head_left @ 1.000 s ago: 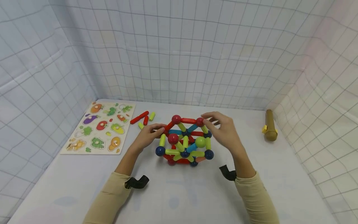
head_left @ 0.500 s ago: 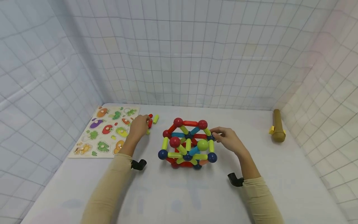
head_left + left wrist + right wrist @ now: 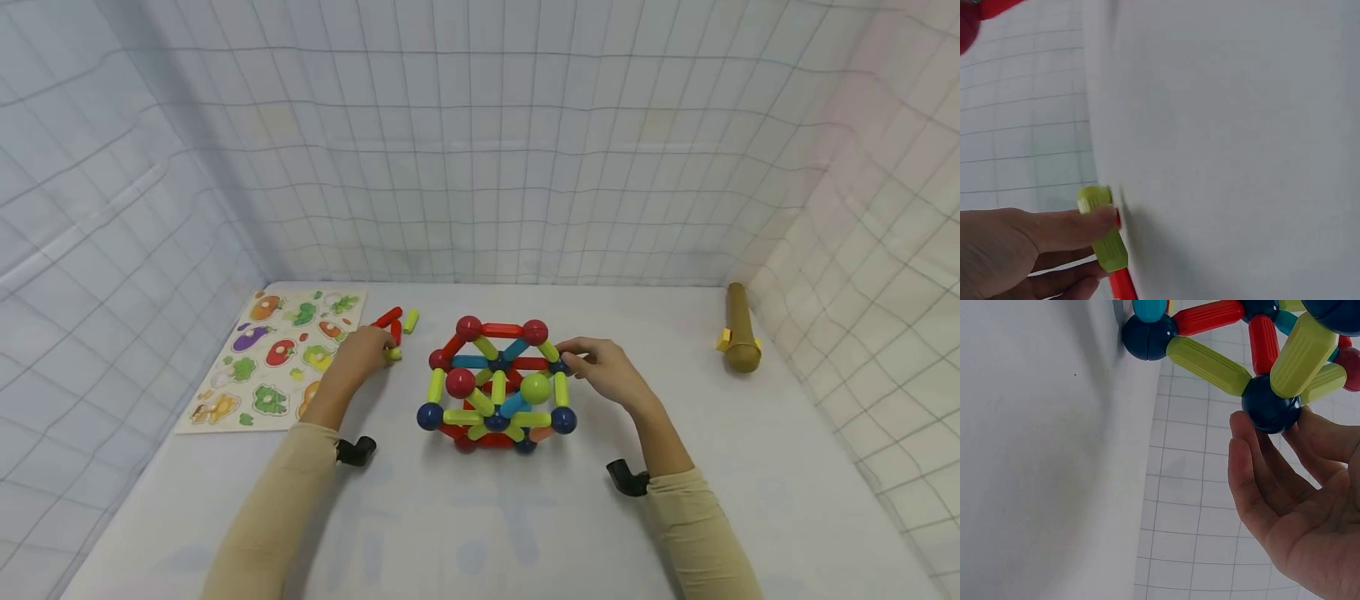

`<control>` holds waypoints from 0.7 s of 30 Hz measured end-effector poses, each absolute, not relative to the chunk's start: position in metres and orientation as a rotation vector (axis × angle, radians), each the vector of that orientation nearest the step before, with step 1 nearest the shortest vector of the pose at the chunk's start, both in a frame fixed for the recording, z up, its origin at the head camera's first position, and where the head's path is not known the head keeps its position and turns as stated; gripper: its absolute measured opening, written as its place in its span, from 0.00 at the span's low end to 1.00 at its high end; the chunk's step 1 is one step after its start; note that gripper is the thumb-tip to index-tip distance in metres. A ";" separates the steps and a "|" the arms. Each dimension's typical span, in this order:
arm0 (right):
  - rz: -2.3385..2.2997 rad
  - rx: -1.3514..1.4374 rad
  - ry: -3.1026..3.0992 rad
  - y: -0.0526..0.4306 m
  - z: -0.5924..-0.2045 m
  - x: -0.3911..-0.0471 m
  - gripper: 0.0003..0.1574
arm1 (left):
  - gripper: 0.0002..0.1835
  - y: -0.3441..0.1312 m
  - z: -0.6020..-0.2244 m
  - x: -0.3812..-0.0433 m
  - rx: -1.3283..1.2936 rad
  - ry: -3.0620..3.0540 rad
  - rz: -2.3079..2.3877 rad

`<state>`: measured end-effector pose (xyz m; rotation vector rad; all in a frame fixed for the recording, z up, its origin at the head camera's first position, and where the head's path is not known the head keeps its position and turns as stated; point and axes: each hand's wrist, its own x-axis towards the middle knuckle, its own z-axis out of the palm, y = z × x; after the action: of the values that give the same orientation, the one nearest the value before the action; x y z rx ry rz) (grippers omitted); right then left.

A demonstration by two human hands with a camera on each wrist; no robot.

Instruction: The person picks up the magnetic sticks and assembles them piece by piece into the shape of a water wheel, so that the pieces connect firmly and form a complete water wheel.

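A ball-and-stick toy structure (image 3: 497, 418) of red, lime, blue and dark blue parts stands mid-table. My right hand (image 3: 606, 372) is at its right side, with thumb and fingers round a dark blue ball (image 3: 1267, 407) in the right wrist view. Left of the structure, my left hand (image 3: 362, 355) is low over the loose sticks. It pinches a lime green stick (image 3: 1110, 249) between thumb and fingers. A red stick (image 3: 1124, 285) shows just behind that one in the left wrist view.
Loose red sticks (image 3: 388, 317) and another lime stick (image 3: 411, 322) lie beyond the left hand. A vegetable picture board (image 3: 232, 412) lies at the left, partly under that hand. At the far right is a brown-gold cylinder (image 3: 738, 333). Grid-patterned cloth walls surround the table.
My left hand has left the structure's left side, moved to the loose sticks and picked up a lime stick. My right hand has dropped from the top red ball to the dark blue one.
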<state>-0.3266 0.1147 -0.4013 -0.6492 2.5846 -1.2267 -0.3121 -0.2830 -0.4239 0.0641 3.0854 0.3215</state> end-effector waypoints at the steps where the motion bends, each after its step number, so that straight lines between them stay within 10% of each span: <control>1: -1.226 -0.646 2.584 0.115 -0.401 -0.326 0.21 | 0.13 -0.282 -0.420 -0.306 0.079 3.070 0.398; 12: -1.224 -0.635 2.594 0.116 -0.397 -0.325 0.21 | 0.13 -0.239 -0.341 -0.209 0.442 2.949 0.853; 21: -1.231 -0.632 2.583 0.115 -0.398 -0.325 0.21 | 0.14 -0.207 -0.331 -0.200 0.532 2.959 0.810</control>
<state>-0.3252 0.1145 -0.3980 -0.6320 2.5829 -1.2307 -0.2000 -0.2073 -0.3308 0.5320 2.9590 0.8099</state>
